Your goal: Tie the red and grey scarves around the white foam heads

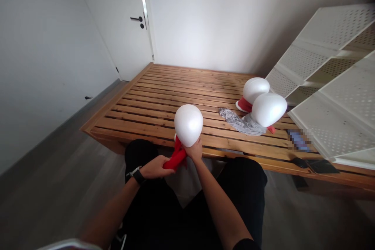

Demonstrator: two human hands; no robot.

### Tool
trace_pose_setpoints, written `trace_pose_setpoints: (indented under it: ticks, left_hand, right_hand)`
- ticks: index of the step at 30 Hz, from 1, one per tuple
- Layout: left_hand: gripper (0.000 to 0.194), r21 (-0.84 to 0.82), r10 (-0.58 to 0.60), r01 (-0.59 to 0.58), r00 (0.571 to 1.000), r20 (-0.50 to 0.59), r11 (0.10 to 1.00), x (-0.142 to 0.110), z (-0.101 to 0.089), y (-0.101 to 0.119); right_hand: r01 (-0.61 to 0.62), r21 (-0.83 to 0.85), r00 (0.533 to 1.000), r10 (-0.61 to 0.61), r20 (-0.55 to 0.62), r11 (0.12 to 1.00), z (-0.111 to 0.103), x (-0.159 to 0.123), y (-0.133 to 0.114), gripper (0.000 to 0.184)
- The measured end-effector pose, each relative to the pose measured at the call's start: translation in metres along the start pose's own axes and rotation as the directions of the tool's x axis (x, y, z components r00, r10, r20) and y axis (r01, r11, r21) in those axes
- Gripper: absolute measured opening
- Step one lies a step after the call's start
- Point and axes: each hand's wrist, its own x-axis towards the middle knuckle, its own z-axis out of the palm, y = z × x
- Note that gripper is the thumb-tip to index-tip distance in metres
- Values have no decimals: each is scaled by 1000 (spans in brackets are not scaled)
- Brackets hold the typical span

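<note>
A white mannequin head [189, 124] stands near the front edge of the slatted wooden platform, close to my knees. Red cloth like a scarf [175, 159] runs round its neck and hangs toward me. My left hand [157, 167], with a watch on the wrist, is closed round the bunched red cloth left of the neck. Under the right side of the head, my right hand [194, 150] is closed at the neck. Its fingertips are hidden by the head and cloth, so I cannot tell whether it grips the neck, the cloth or both.
Two more white mannequin heads, one behind [256, 89] with red cloth and one in front [268, 109] with a grey scarf [243, 123], stand right on the slatted platform [164, 86]. A blurred phone-like item [299, 140], a dark flat item [322, 166] and white perforated panels [345, 117] lie farther right.
</note>
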Motion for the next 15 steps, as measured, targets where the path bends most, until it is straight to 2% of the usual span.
trace_pose_setpoints:
  ticks: [1, 3, 5, 6, 8, 11, 15]
  left_hand:
    - [29, 20, 28, -28, 1000, 5, 999, -4, -5, 2]
    - [29, 208, 38, -33, 999, -17, 977, -10, -13, 2]
    - [29, 465, -39, 115, 985, -171, 878, -14, -21, 0]
    - [30, 560, -70, 214, 961, -268, 800, -15, -24, 0]
    - [33, 648, -79, 335, 917, -390, 684, -15, -29, 0]
    - [33, 679, -60, 307, 930, -362, 666, -9, -34, 7]
    - [33, 680, -29, 255, 945, -325, 688, 4, -31, 20]
  right_hand:
    - [-6, -1, 1000, 6, -2, 1000, 0, 0, -1, 94]
    - [-16, -3, 1000, 16, -5, 1000, 0, -1, -3, 91]
    - [-23, -7, 1000, 23, -10, 1000, 1, -2, -6, 89]
    - [-26, -6, 1000, 26, -14, 1000, 1, -2, -7, 88]
    - [-26, 6, 1000, 26, -6, 1000, 0, -2, -9, 88]
    - [4, 40, 997, -7, 73, 999, -14, 0, -6, 103]
    - [155, 77, 963, -168, 212, 985, -69, -1, 2, 141]
